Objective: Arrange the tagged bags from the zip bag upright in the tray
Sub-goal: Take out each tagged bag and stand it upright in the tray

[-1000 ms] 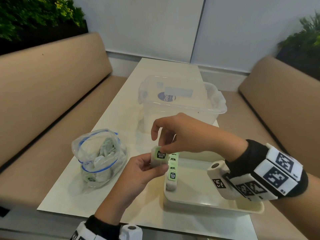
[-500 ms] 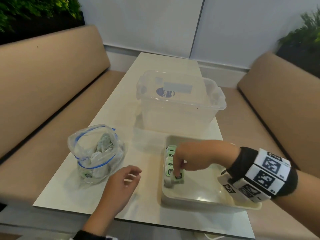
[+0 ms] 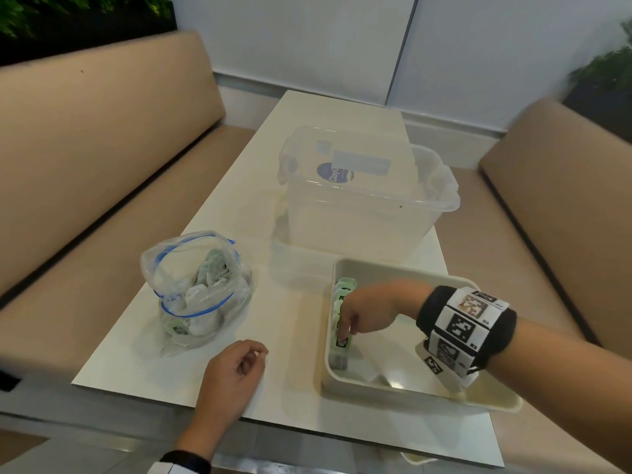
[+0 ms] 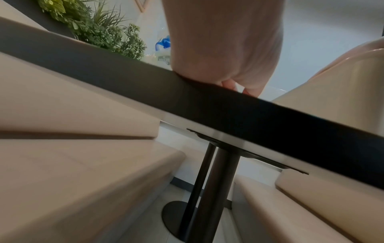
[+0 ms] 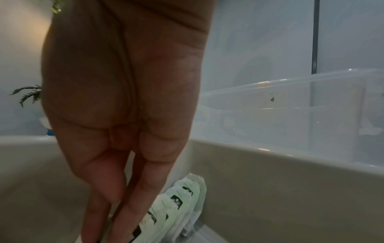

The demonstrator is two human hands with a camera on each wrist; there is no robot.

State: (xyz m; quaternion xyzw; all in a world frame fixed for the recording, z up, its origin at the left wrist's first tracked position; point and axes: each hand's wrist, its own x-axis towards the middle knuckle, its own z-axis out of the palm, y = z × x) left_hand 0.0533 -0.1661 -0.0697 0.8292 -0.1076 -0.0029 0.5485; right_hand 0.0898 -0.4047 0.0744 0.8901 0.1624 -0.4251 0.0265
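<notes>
Beige tray [image 3: 369, 268] holds upright tagged bags [image 3: 343, 292]; zip bag [image 3: 191, 289] holds more.

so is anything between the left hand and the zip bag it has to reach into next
Nothing visible. The left hand rests on bare table near the front edge, and the zip bag stands beyond it, to its left, mouth open. The tray and clear bin sit off to the right.
</notes>
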